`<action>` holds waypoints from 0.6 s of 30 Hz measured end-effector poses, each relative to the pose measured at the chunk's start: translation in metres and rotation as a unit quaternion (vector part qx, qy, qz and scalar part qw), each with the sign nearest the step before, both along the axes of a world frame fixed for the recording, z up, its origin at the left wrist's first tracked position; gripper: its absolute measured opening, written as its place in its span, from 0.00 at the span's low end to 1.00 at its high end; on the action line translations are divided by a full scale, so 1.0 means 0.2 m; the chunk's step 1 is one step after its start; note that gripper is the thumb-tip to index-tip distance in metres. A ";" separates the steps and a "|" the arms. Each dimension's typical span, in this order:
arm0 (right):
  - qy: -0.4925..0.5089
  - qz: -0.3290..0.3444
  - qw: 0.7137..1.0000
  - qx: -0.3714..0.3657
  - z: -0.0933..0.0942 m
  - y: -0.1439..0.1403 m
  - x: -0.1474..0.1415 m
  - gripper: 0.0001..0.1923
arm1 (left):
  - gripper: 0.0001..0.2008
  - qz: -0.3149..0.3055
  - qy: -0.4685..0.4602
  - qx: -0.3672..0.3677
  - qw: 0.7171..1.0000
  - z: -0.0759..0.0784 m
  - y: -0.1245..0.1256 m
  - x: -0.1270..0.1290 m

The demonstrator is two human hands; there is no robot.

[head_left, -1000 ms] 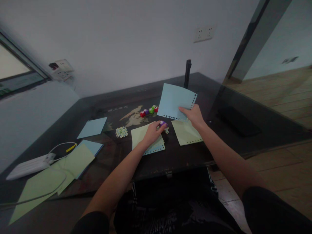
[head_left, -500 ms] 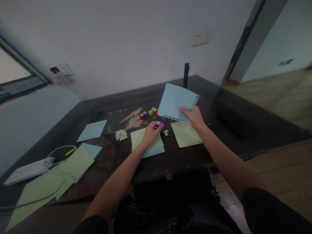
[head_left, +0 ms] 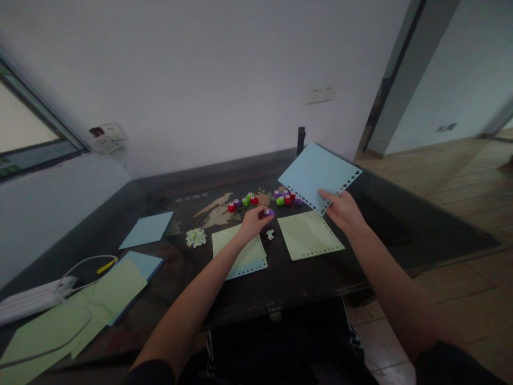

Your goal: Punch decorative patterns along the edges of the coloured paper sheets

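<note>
While the right hand [head_left: 345, 210] gripped a blue sheet [head_left: 315, 172], the left hand [head_left: 253, 221] pinched a half-hidden purple toy [head_left: 271, 213] near it.

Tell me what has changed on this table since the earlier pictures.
The right hand has swung the blue hole-edged sheet rightward, uncovering a cluster of eyed toys behind it. Nothing was newly grasped or let go: the left hand still holds a purple eyed toy. The flat pale green sheet and the pile of small pale pieces stayed put.
</note>
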State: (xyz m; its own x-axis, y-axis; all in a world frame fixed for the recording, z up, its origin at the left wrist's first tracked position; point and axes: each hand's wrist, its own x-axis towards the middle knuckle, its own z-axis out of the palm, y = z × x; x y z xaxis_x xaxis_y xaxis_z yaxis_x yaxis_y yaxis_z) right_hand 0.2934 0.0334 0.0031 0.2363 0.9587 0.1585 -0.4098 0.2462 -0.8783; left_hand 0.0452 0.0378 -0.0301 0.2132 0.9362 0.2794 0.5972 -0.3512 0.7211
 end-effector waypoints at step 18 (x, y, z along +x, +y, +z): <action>-0.011 -0.082 0.997 0.000 -0.14 -0.06 0.10 0.20 | 0.14 0.018 0.130 0.054 0.990 -0.12 0.31 0.26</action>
